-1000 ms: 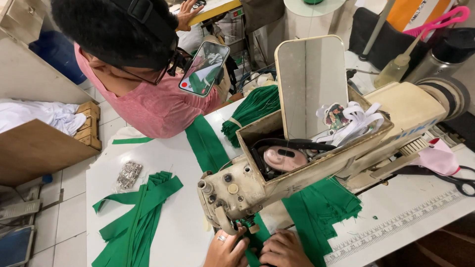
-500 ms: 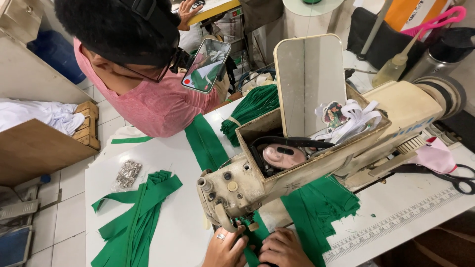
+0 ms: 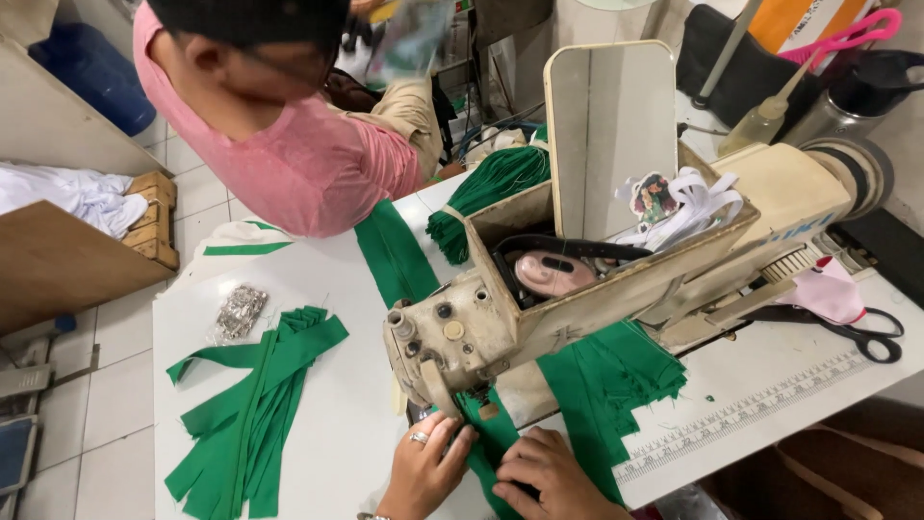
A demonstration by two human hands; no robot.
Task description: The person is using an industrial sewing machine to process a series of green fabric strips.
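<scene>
Both hands, left hand (image 3: 423, 469) and right hand (image 3: 549, 477), press green strip (image 3: 491, 443) under sewing machine (image 3: 500, 323).

A single head-worn camera looked steeply down from above the sewing machine (image 3: 577, 289), close enough that the machine filled the middle of the view. It faced forward across the white surface (image 3: 346, 404). Below the machine, both hands showed at the bottom edge; beyond the machine, another person in a pink shirt (image 3: 298, 154) leaned in at the top.
</scene>
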